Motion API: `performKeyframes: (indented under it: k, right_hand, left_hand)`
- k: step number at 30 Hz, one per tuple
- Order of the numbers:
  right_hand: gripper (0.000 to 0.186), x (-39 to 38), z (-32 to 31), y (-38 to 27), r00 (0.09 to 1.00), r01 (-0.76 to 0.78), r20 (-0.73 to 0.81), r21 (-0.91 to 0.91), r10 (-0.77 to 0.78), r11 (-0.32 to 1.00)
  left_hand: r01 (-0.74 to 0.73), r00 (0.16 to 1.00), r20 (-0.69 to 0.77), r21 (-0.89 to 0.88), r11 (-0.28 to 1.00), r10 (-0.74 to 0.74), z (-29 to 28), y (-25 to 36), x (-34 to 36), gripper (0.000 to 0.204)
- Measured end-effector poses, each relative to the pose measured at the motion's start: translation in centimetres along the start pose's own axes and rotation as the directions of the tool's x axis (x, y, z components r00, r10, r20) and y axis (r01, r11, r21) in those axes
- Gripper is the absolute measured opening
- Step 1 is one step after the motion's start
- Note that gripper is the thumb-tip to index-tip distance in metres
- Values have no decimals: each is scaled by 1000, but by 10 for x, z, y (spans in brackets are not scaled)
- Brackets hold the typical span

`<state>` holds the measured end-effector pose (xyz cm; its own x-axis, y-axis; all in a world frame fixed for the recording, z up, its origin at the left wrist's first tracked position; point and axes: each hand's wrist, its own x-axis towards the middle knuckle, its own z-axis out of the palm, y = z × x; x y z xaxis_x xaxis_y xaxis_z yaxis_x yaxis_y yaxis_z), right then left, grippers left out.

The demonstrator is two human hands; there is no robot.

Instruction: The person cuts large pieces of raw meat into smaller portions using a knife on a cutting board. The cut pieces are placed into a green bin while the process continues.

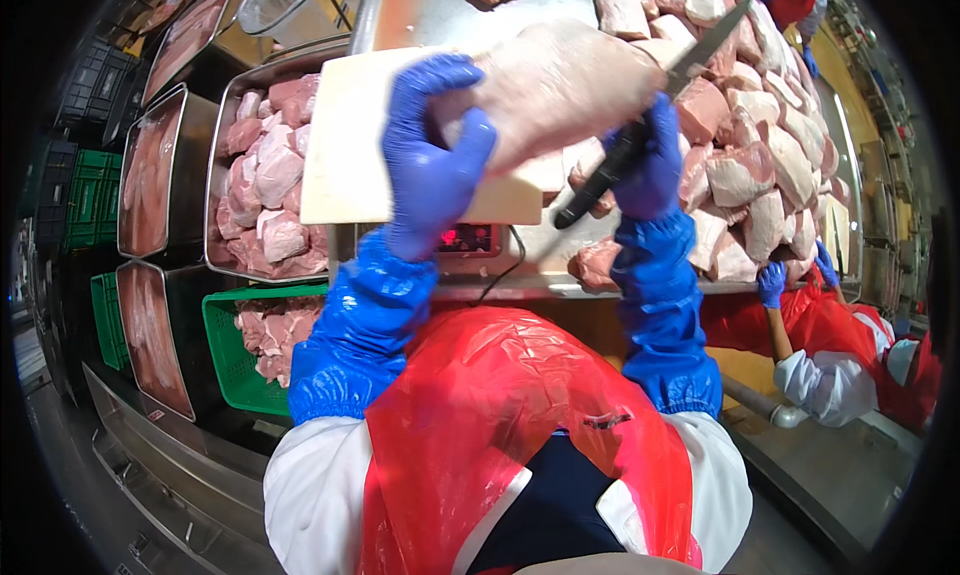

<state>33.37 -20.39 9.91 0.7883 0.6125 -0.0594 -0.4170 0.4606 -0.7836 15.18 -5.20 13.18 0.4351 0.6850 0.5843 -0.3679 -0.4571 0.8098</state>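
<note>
My blue-gloved left hand (432, 160) grips the left end of a large pale pink piece of meat (555, 90), raised over a white cutting board (345, 150). My right hand (645, 160) is closed around a long knife (600, 175) with a black handle; its blade points up and right, past the meat's right end, which is close to my fingers. Under the board's front edge sits a device with a red-lit display (467, 239).
A big pile of meat pieces (760, 175) covers the steel table's right side. To the left are a deep tray of meat (270, 175), stacked steel trays (150, 180) and green crates (225, 345). Co-workers' gloved hands (771, 283) and red aprons show at right and top right.
</note>
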Motion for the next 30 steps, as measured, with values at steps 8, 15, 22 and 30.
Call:
performKeyframes:
  k: [8, 15, 22, 30]
  right_hand:
    - [33, -34, -24, 82, 976, -149, -195, -291, 93, 945]
    - [33, -51, 10, 79, 984, -179, -104, -455, 147, 872]
    - [28, -61, 88, 172, 931, -364, -91, -261, 353, 894]
    - [26, -68, 25, 84, 885, 156, 270, -939, 378, 306]
  left_hand:
    - [-341, 526, 838, 55, 938, 142, -68, 13, -62, 33]
    - [461, 886, -128, 139, 877, -446, -156, -108, -54, 56]
    - [619, 722, 481, -130, 774, -497, -96, -159, 50, 42]
    - [638, 749, -191, -54, 768, -635, -197, -65, -129, 15]
